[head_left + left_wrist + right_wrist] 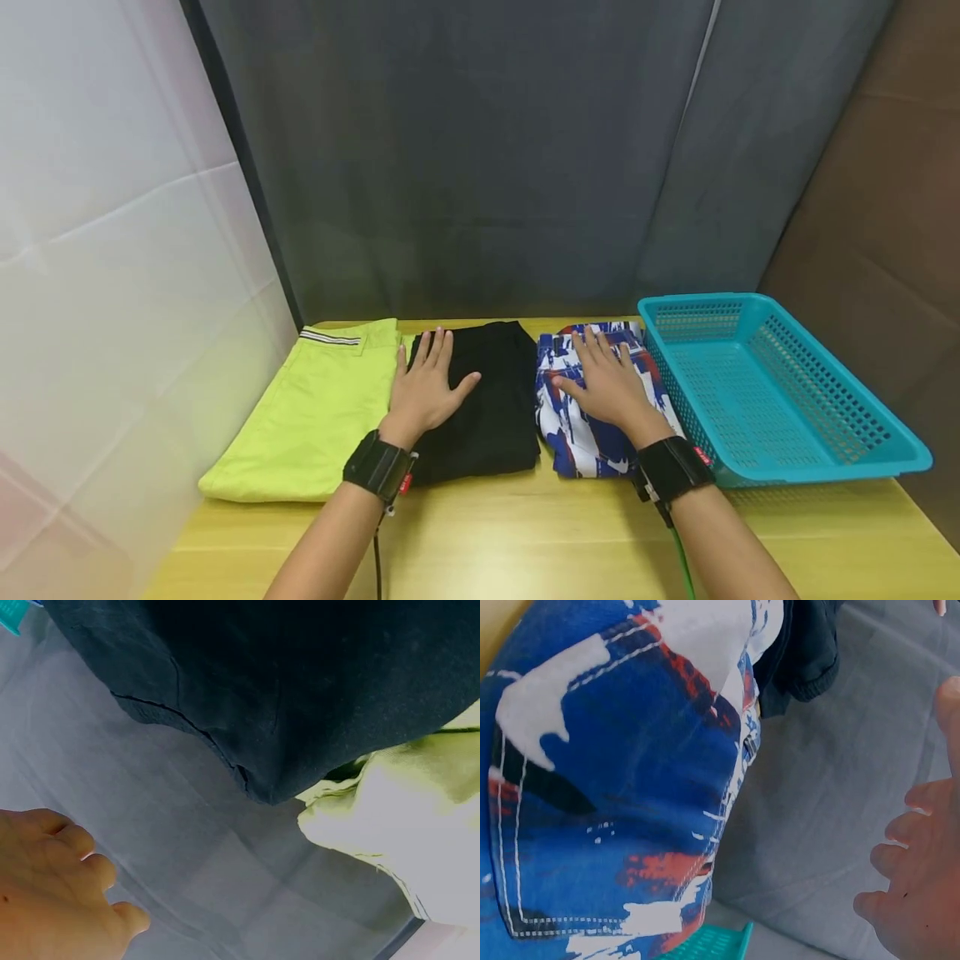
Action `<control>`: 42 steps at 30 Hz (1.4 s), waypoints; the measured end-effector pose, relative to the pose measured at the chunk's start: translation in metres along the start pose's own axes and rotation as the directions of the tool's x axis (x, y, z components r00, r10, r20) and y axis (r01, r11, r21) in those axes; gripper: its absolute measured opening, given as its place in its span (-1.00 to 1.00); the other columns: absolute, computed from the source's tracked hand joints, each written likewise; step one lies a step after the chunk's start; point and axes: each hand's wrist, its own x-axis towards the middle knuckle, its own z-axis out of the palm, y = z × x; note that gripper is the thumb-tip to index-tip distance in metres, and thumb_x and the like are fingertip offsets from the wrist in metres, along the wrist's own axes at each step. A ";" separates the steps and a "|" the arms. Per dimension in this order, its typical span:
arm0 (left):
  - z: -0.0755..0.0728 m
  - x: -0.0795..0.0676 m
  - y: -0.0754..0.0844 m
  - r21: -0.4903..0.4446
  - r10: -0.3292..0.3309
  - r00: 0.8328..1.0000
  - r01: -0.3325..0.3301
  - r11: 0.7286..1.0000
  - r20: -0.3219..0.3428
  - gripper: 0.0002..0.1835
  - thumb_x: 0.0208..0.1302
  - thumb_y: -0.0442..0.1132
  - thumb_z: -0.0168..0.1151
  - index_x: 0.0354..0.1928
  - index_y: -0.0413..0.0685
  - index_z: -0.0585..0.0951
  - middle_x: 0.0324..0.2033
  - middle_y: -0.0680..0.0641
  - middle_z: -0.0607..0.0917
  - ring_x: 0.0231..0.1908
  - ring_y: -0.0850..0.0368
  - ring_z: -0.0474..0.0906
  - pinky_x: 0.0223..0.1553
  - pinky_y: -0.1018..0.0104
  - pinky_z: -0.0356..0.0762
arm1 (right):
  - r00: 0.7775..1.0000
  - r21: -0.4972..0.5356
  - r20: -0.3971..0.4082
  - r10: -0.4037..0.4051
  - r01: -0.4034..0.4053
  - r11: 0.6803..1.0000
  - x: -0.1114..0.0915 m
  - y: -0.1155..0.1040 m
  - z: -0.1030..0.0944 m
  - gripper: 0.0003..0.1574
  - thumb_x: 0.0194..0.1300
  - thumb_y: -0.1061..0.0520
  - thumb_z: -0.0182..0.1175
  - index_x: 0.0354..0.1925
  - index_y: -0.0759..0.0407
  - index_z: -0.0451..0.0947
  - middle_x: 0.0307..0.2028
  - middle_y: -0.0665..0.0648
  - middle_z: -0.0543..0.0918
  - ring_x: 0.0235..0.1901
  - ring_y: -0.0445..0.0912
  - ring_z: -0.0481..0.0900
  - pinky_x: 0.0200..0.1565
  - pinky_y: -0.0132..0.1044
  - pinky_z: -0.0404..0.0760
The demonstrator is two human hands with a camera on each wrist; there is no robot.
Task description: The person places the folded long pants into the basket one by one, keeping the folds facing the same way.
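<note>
Three folded garments lie side by side on the table. My left hand [426, 386], fingers straight and thumb spread, is over the left part of the black folded garment [502, 425], near its border with the lime-green pants [322, 425]. The left wrist view shows that palm apart from the black cloth [247, 675]. My right hand [609, 387] is stretched out above the blue, white and red patterned pants [558, 421]. In the right wrist view a stitched pocket [630, 787] shows on them, and a gap separates palm and cloth. Neither hand holds anything.
A teal plastic basket [757, 408] stands to the right, close against the patterned pants. The yellow wooden table [517, 533] runs toward me. A grey curtain [465, 167] closes the back, with a white sheet [135, 275] at left and a brown one [892, 192] at right.
</note>
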 end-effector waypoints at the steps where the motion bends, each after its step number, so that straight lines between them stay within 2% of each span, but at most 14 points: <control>1: 0.001 0.000 0.000 -0.002 0.001 1.000 -0.001 1.000 -0.004 -0.03 0.33 0.42 -0.24 0.53 -0.08 -0.13 0.53 -0.09 -0.11 0.53 -0.05 -0.28 0.46 -0.19 -0.48 | 1.000 0.003 -0.003 -0.002 0.002 1.000 0.000 -0.001 0.001 0.05 0.38 -0.36 -0.06 0.52 0.21 -0.12 0.52 0.32 -0.12 0.50 0.25 -0.20 0.43 0.26 -0.32; 8: -0.002 0.003 -0.005 -0.015 -0.014 1.000 0.014 1.000 -0.019 -0.03 0.33 0.42 -0.22 0.53 -0.08 -0.12 0.53 -0.09 -0.10 0.53 -0.05 -0.28 0.46 -0.20 -0.46 | 1.000 -0.001 0.006 -0.024 0.024 1.000 0.007 -0.009 0.001 0.05 0.39 -0.38 -0.12 0.53 0.20 -0.16 0.52 0.30 -0.19 0.50 0.22 -0.17 0.44 0.25 -0.27; 12: -0.001 0.004 -0.010 -0.062 -0.046 0.999 0.047 0.997 0.013 -0.03 0.34 0.41 -0.24 0.53 -0.09 -0.16 0.53 -0.11 -0.15 0.53 -0.07 -0.30 0.46 -0.20 -0.43 | 1.000 0.061 0.013 -0.026 0.025 0.998 0.011 -0.016 0.004 0.07 0.38 -0.38 -0.10 0.53 0.21 -0.19 0.52 0.32 -0.14 0.50 0.21 -0.14 0.44 0.24 -0.20; 17: 0.003 0.004 -0.017 -0.164 -0.079 0.996 0.083 0.983 0.032 -0.04 0.36 0.36 -0.19 0.52 -0.16 -0.14 0.52 -0.20 -0.11 0.52 -0.14 -0.22 0.45 -0.24 -0.34 | 0.999 0.139 0.013 -0.045 0.043 0.989 0.016 -0.025 0.013 0.09 0.39 -0.37 -0.09 0.52 0.26 -0.20 0.50 0.37 -0.05 0.49 0.23 -0.09 0.45 0.19 -0.11; 22: 0.008 0.003 -0.024 -0.192 -0.097 0.994 0.106 0.976 0.055 -0.03 0.36 0.36 -0.20 0.52 -0.19 -0.13 0.52 -0.21 -0.12 0.52 -0.13 -0.22 0.45 -0.25 -0.30 | 0.999 0.188 0.034 -0.042 0.035 0.982 0.020 -0.031 0.024 0.11 0.38 -0.40 -0.11 0.53 0.23 -0.22 0.50 0.36 -0.04 0.49 0.24 -0.06 0.43 0.19 -0.01; 29: 0.017 0.000 -0.031 -0.253 -0.162 0.981 0.184 0.950 0.105 -0.02 0.36 0.39 -0.27 0.51 -0.22 -0.14 0.51 -0.25 -0.07 0.50 -0.16 -0.10 0.40 -0.26 0.00 | 0.998 0.212 0.048 -0.026 0.016 0.977 0.024 -0.037 0.037 0.10 0.38 -0.38 -0.08 0.53 0.21 -0.22 0.45 0.40 0.12 0.40 0.31 0.15 0.33 0.25 0.20; 32: 0.021 -0.002 -0.034 -0.273 -0.192 0.973 0.221 0.936 0.126 -0.01 0.36 0.40 -0.27 0.51 -0.24 -0.14 0.50 -0.29 -0.03 0.48 -0.21 -0.02 0.36 -0.29 0.06 | 0.998 0.224 0.053 -0.014 0.002 0.975 0.025 -0.039 0.044 0.08 0.38 -0.37 -0.06 0.53 0.20 -0.19 0.41 0.40 0.20 0.36 0.31 0.24 0.30 0.26 0.26; 36: 0.027 -0.004 -0.038 -0.266 -0.222 0.966 0.250 0.931 0.132 -0.01 0.36 0.40 -0.29 0.50 -0.27 -0.10 0.46 -0.37 0.05 0.43 -0.30 0.09 0.33 -0.32 0.09 | 0.998 0.217 0.068 0.015 -0.029 0.976 0.027 -0.042 0.053 0.07 0.37 -0.39 -0.06 0.53 0.16 -0.15 0.39 0.36 0.28 0.34 0.30 0.27 0.31 0.30 0.19; 42: 0.033 -0.009 -0.040 -0.215 -0.242 0.964 0.261 0.941 0.113 -0.03 0.38 0.36 -0.26 0.48 -0.33 -0.02 0.34 -0.49 0.27 0.27 -0.43 0.31 0.23 -0.26 0.26 | 0.993 0.193 0.097 0.062 -0.080 0.978 0.027 -0.048 0.064 0.05 0.34 -0.43 -0.07 0.53 0.05 -0.10 0.37 0.30 0.32 0.36 0.28 0.22 0.30 0.37 0.02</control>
